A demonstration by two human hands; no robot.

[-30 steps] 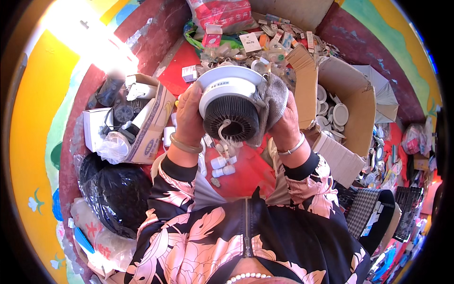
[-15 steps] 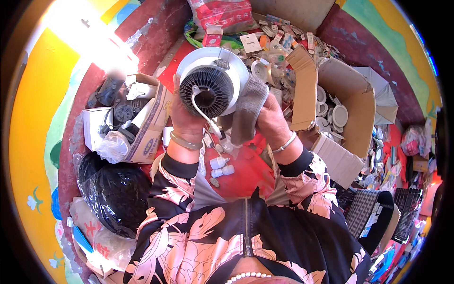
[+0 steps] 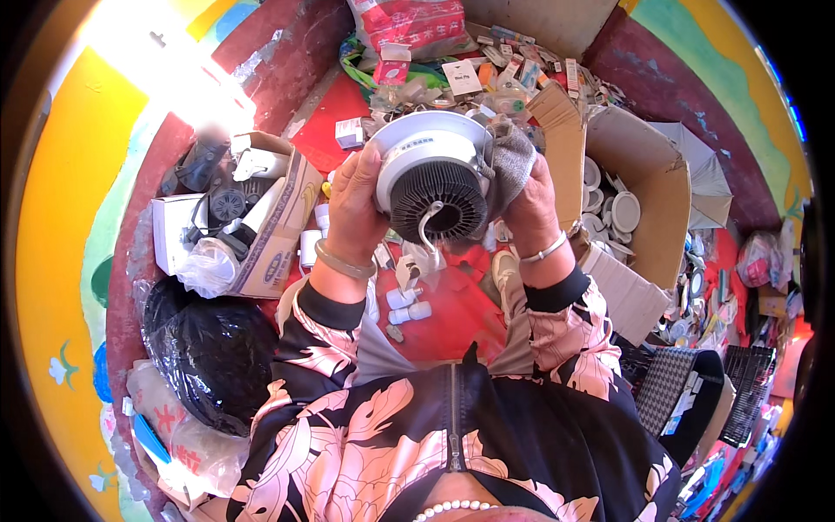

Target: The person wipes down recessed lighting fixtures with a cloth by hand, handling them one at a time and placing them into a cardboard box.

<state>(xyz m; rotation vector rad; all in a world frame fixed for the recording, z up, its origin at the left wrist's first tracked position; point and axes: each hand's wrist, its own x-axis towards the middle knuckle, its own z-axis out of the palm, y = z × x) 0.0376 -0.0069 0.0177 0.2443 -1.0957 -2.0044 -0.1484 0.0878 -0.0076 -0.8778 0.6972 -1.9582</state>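
Between my hands is a round downlight (image 3: 435,178) with a white rim and a black finned heat sink; a short white cable hangs from its middle. My left hand (image 3: 355,204) grips the rim on the left side, fingers wrapped round its edge. On the opposite side, my right hand (image 3: 532,209) presses a grey cloth (image 3: 511,165) against the rim. The cloth covers part of the lamp's right edge and hides some of my right fingertips. Below the lamp, a few white bulbs (image 3: 407,304) lie on a red sheet (image 3: 452,317).
At left stands a carton (image 3: 280,226) of dark lamps and cables, above a black plastic bag (image 3: 209,357). To the right, an open cardboard box (image 3: 657,187) holds round white lamp parts. Small boxes (image 3: 517,70) are heaped at the back, beside a red-and-white sack (image 3: 413,26).
The downlight has come right and slightly down, and tilted so its white side shows. Both hands shifted right with it, and the cloth now lies bunched on the rim's right side.
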